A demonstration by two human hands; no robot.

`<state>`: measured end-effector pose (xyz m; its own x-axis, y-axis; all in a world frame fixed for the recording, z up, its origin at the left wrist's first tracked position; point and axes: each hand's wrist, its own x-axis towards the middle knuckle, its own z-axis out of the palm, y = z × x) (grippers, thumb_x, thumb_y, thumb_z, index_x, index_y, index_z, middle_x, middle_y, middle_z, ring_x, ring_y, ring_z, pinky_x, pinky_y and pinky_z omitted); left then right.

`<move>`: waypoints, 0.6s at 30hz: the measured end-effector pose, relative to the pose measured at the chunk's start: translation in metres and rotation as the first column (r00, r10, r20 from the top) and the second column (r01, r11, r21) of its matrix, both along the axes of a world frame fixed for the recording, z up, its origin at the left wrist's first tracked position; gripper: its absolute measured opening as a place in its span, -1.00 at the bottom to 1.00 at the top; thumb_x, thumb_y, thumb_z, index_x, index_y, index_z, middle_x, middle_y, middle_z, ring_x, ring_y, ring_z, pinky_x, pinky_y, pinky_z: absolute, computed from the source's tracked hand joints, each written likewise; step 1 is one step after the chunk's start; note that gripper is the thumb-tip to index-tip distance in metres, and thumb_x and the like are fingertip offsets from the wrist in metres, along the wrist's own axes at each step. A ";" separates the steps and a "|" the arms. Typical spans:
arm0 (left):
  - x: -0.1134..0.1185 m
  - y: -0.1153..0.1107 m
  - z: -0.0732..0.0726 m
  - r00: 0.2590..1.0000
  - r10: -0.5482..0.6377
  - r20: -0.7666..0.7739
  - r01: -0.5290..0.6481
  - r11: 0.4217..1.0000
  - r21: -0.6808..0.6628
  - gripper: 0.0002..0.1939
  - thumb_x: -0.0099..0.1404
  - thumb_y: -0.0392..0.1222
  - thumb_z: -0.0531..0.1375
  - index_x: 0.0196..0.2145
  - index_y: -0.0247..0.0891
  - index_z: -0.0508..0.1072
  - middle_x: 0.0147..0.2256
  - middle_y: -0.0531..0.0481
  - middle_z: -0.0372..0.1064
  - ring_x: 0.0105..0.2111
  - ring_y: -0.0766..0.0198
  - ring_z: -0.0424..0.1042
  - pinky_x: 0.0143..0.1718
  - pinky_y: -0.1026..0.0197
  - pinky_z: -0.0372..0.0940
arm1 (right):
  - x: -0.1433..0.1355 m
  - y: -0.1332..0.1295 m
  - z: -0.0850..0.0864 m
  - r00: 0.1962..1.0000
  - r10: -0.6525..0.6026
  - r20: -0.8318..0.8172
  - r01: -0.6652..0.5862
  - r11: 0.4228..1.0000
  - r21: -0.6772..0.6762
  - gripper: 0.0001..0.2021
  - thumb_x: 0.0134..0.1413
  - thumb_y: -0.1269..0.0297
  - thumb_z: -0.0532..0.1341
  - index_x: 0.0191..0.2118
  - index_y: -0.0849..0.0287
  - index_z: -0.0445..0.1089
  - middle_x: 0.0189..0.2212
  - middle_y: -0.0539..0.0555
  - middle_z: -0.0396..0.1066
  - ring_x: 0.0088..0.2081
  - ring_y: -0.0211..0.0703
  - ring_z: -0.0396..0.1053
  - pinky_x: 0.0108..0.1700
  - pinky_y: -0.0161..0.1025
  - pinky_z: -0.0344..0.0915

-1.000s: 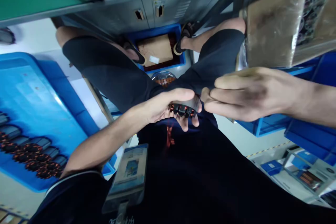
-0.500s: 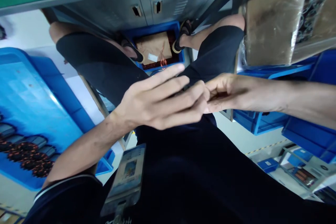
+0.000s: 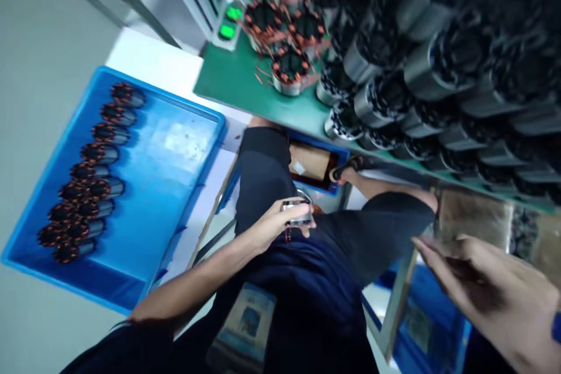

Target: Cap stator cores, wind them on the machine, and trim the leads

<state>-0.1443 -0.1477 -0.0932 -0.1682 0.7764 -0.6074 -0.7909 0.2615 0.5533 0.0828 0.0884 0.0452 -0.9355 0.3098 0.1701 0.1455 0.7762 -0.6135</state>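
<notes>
My left hand [image 3: 280, 223] is closed around a small silver stator [image 3: 300, 212], held above my lap. Dark reddish wire ends hang beneath it, and my fingers cover part of its side. Out to the right, my right hand [image 3: 499, 292] is raised and smeared by motion. Its fingers look curled in, with the thumb and a fingertip drawn together; whatever they may hold cannot be made out. The two hands are well apart.
On the left, a blue tray [image 3: 175, 123] holds several copper-wound stators [image 3: 105, 153]. Ahead, a green bench [image 3: 228, 79] carries wound stators [image 3: 289, 67] and rows of silver-and-black stators [image 3: 385, 96]. A blue bin [image 3: 342, 187] sits between my feet; a wrapped carton [image 3: 473, 216] is at right.
The view has swung so that the bench and left tray show more. My hands, together before, have separated: the right moved out to the right, and the stator now shows in the left.
</notes>
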 end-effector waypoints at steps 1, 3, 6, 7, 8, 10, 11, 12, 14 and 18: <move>-0.002 -0.006 -0.005 0.994 0.099 -0.039 -0.099 0.995 -0.014 -0.38 0.28 0.39 0.60 -0.20 -0.28 0.71 -0.30 -0.14 0.72 -0.38 0.22 0.66 -0.18 0.22 0.60 | -0.014 -0.003 0.001 1.000 0.018 -0.013 -0.016 0.994 0.104 -0.73 0.33 0.53 0.48 -0.22 -0.05 0.52 -0.53 -0.10 0.40 -0.59 -0.15 0.30 -0.53 -0.03 0.19; -0.008 -0.018 -0.009 0.965 0.251 -0.079 -0.254 0.967 -0.025 -0.42 0.35 0.38 0.56 -0.18 -0.25 0.70 -0.25 -0.12 0.73 -0.31 0.23 0.68 -0.08 0.23 0.62 | -0.053 -0.016 0.006 0.994 0.094 -0.059 -0.076 0.964 0.253 -0.75 0.39 0.46 0.48 -0.21 0.00 0.45 -0.51 -0.11 0.35 -0.54 -0.18 0.28 -0.44 -0.07 0.23; -0.017 -0.035 -0.005 0.921 0.372 -0.114 -0.376 0.927 -0.011 -0.45 0.36 0.34 0.54 -0.14 -0.26 0.69 -0.17 -0.16 0.76 -0.22 0.12 0.74 0.04 0.11 0.66 | -0.132 -0.035 0.012 0.979 0.201 -0.035 -0.163 0.874 0.457 -0.91 0.52 0.35 0.42 -0.01 0.03 0.54 -0.43 -0.03 0.41 -0.36 -0.06 0.37 -0.27 -0.04 0.22; -0.020 -0.040 -0.003 0.909 0.397 -0.130 -0.400 0.917 0.001 -0.45 0.36 0.33 0.54 -0.10 -0.26 0.69 -0.14 -0.16 0.76 -0.19 0.08 0.76 0.06 0.07 0.67 | -0.161 -0.038 0.011 0.982 0.185 -0.021 -0.145 0.834 0.533 -0.90 0.57 0.31 0.37 0.08 0.05 0.57 -0.37 0.04 0.47 -0.27 0.01 0.42 -0.21 -0.03 0.21; -0.023 -0.045 0.000 0.896 0.418 -0.152 -0.420 0.907 0.016 -0.45 0.36 0.32 0.54 -0.06 -0.25 0.69 -0.11 -0.16 0.77 -0.16 0.04 0.77 0.07 0.04 0.66 | -0.189 -0.038 0.007 0.990 0.141 -0.004 -0.110 0.792 0.601 -0.85 0.61 0.29 0.31 0.14 0.09 0.58 -0.26 0.13 0.54 -0.16 0.09 0.46 -0.14 -0.01 0.23; -0.027 -0.052 0.003 0.867 0.453 -0.207 -0.453 0.890 0.051 -0.42 0.39 0.31 0.56 0.05 -0.23 0.67 -0.03 -0.15 0.77 -0.08 0.01 0.79 0.11 0.03 0.64 | -0.240 -0.035 -0.005 0.996 0.034 0.085 -0.084 0.720 0.689 -0.74 0.63 0.30 0.22 0.23 0.21 0.58 -0.03 0.32 0.59 0.03 0.23 0.48 -0.01 0.05 0.28; -0.028 -0.056 0.003 0.852 0.468 -0.234 -0.465 0.882 0.071 -0.41 0.41 0.30 0.56 0.10 -0.21 0.66 0.01 -0.15 0.77 -0.04 0.00 0.79 0.14 0.04 0.62 | -0.260 -0.031 -0.012 0.989 -0.015 0.144 -0.093 0.697 0.711 -0.74 0.61 0.32 0.21 0.16 0.27 0.60 0.03 0.39 0.58 0.07 0.28 0.46 0.04 0.09 0.30; -0.029 -0.059 0.004 0.839 0.481 -0.255 -0.475 0.875 0.091 -0.40 0.44 0.30 0.55 0.15 -0.19 0.64 0.06 -0.16 0.76 0.01 0.00 0.79 0.17 0.05 0.60 | -0.277 -0.026 -0.019 0.981 -0.034 0.191 -0.117 0.680 0.724 -0.76 0.59 0.33 0.21 0.08 0.30 0.62 0.04 0.41 0.58 0.07 0.29 0.44 0.06 0.11 0.30; -0.029 -0.063 0.004 0.825 0.493 -0.276 -0.478 0.870 0.124 -0.42 0.53 0.31 0.48 0.22 -0.17 0.61 0.19 -0.19 0.74 0.12 -0.03 0.77 0.26 0.02 0.58 | -0.297 -0.016 -0.027 0.969 -0.017 0.248 -0.176 0.654 0.735 -0.80 0.54 0.35 0.24 -0.11 0.25 0.63 -0.04 0.37 0.58 0.03 0.23 0.41 0.08 0.12 0.28; -0.029 -0.068 0.005 0.790 0.454 -0.411 -0.438 0.888 0.140 -0.47 0.68 0.27 0.32 0.34 -0.12 0.51 0.38 -0.23 0.63 0.36 -0.06 0.67 0.51 -0.10 0.44 | -0.291 0.002 -0.012 0.979 0.137 0.148 -0.201 0.595 0.778 -0.79 0.58 0.30 0.30 -0.21 0.11 0.59 -0.23 0.15 0.54 -0.10 0.04 0.36 0.03 0.04 0.22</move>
